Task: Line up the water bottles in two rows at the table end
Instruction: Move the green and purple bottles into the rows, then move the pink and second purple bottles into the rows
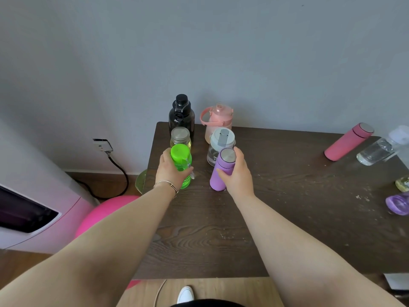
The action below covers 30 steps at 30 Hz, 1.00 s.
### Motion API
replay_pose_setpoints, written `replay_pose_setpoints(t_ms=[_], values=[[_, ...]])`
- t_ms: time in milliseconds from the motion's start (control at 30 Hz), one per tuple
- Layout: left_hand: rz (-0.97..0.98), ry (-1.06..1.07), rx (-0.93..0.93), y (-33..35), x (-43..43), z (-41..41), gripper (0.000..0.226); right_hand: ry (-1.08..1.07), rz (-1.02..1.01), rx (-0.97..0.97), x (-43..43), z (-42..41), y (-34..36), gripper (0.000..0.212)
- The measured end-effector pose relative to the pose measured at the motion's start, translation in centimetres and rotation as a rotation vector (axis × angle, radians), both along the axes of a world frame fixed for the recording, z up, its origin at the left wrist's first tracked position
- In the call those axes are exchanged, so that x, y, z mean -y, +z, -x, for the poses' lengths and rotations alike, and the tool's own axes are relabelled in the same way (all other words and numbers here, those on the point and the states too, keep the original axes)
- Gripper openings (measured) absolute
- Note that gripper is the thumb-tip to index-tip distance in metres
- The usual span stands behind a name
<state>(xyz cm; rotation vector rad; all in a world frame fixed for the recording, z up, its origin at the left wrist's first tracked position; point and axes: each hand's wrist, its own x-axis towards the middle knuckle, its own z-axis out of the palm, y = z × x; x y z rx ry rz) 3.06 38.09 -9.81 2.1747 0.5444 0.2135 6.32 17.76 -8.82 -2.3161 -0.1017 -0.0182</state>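
Note:
Two rows of bottles stand at the left end of the dark wooden table (287,196). The left row holds a black bottle (182,116), a yellowish bottle with a metal lid (180,137) and a green bottle (182,161). My left hand (170,171) grips the green bottle, which stands on the table. In the right row are a pink jug with a handle (218,120), a clear bottle with a white lid (220,144) and a purple flask (222,169). My right hand (238,173) holds the purple flask upright on the table.
At the right end stand a pink flask (348,141), a clear bottle (380,148), a purple-lidded bottle (398,203) and a small greenish object (402,183). Left of the table are a pink ball (104,212), a white appliance (33,213), and a wall socket with a black cable (103,145).

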Motion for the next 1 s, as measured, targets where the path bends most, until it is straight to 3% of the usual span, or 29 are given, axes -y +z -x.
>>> replay_pose_setpoints(t_ms=[233, 400, 533, 700, 1000], values=[[-0.076, -0.043, -0.081, 0.4, -0.2, 0.3, 0.104, -0.006, 0.035, -0.072, 0.4, 0.0, 0.4, 0.095], [-0.211, -0.069, -0.1, 1.1, -0.5, 1.1, 0.119, 0.036, 0.183, -0.126, 1.3, 0.2, 0.3, 0.103], [-0.427, -0.066, -0.035, 2.2, -0.2, 1.9, 0.111, 0.081, 0.262, -0.103, 2.6, 0.7, 0.3, 0.099], [-0.785, -0.297, -0.024, 3.9, 1.9, 2.3, 0.098, 0.127, 0.467, 0.038, 4.9, 1.3, 1.2, 0.085], [-0.944, -0.46, -0.056, 6.9, 11.2, 2.3, 0.091, 0.126, 0.723, 0.142, 13.2, 2.2, 3.1, 0.074]])
